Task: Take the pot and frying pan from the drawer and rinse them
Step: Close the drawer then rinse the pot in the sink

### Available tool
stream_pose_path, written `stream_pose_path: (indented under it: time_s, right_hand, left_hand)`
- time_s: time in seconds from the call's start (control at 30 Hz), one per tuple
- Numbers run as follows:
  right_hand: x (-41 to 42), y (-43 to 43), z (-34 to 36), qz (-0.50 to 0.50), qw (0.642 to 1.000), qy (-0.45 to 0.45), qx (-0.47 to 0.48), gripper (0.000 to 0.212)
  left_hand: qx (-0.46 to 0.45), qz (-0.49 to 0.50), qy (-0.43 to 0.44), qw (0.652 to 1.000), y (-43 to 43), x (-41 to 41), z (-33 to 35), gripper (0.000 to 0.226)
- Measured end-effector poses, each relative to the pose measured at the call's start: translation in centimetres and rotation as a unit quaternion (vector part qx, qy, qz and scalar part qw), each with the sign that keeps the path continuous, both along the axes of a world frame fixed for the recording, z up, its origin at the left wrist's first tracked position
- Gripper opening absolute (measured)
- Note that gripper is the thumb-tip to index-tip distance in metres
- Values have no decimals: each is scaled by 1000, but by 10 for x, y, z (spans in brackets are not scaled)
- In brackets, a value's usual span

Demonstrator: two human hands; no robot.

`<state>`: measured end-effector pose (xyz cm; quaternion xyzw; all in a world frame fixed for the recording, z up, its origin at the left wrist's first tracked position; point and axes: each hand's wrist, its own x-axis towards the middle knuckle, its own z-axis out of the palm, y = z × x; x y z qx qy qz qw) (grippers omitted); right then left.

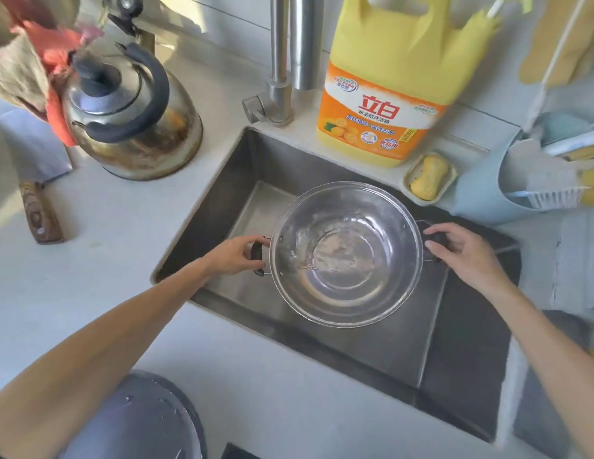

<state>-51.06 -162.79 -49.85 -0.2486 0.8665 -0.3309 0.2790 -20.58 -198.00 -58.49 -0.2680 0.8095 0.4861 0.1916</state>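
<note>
A shiny steel pot (347,256) with two black side handles hangs over the steel sink (222,193), its open mouth tilted toward me. My left hand (234,255) grips the left handle and my right hand (461,251) holds the right handle. Wet streaks show inside the pot. At the bottom left, partly under my left forearm, lies a dark grey round frying pan (150,422) on the counter, only partly in view. The tap (282,61) stands behind the sink; no water is visible running from it.
A steel kettle (133,117) sits on the counter at left, a cleaver's wooden handle (40,213) lies near it. A yellow detergent jug (388,84) and a soap dish (430,178) stand behind the sink. A blue holder (481,197) with brushes hangs at right.
</note>
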Motion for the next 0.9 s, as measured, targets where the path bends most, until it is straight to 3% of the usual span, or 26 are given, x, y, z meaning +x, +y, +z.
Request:
stream_pose_path:
  time_s: [0.27, 0.4, 0.67, 0.9]
  right_hand:
    - [12, -4, -3, -28, 999, -21, -4, 31]
    - [34, -10, -16, -45, 997, -58, 2, 25]
    - [44, -3, -20, -26, 995, -98, 22, 26]
    - [20, 6, 2, 16, 999, -29, 3, 29]
  left_hand:
    - [-82, 63, 129, 986, -11, 9, 57, 45]
    - [-123, 74, 125, 982, -20, 18, 88, 46]
    - [-30, 47, 82, 995, -31, 27, 97, 43]
    - [-2, 14, 93, 996, -5, 38, 81, 44]
